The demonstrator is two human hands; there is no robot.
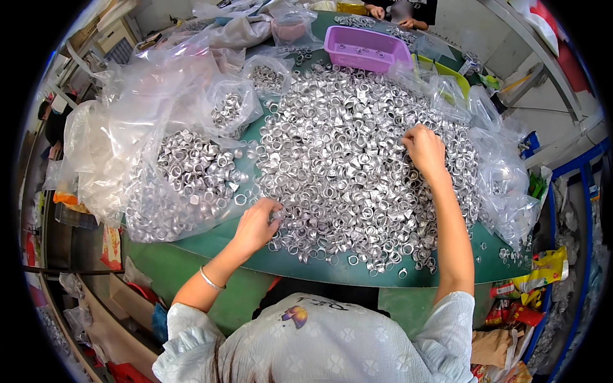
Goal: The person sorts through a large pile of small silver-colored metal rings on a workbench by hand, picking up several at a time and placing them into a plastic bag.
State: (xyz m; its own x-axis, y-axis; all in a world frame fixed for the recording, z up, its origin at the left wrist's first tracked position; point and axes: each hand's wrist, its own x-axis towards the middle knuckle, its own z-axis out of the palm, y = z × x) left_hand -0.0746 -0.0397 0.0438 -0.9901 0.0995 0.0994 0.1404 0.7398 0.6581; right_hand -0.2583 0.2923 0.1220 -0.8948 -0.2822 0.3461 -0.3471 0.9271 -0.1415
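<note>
A wide heap of silver metal rings [345, 147] covers the middle of the green table [306, 268]. My left hand [255, 225] is at the heap's near left edge, its fingers curled in and thumb close to them among the rings. Whatever is between those fingertips is too small to tell. Farther off, over the right part of the heap, my right hand [426, 152] has its fingers bent together, tips down at the rings. Its fingertips partly hide what they pinch. To the left of my left hand lies a clear plastic bag [143, 220] with many rings inside.
A purple plastic basket [367, 48] with a few rings stands at the far edge, a green tray [447, 71] beside it. Clear bags [504, 185] line the right side. Across the table another person's hands [405, 23] show. Blue shelving [581, 159] stands at right.
</note>
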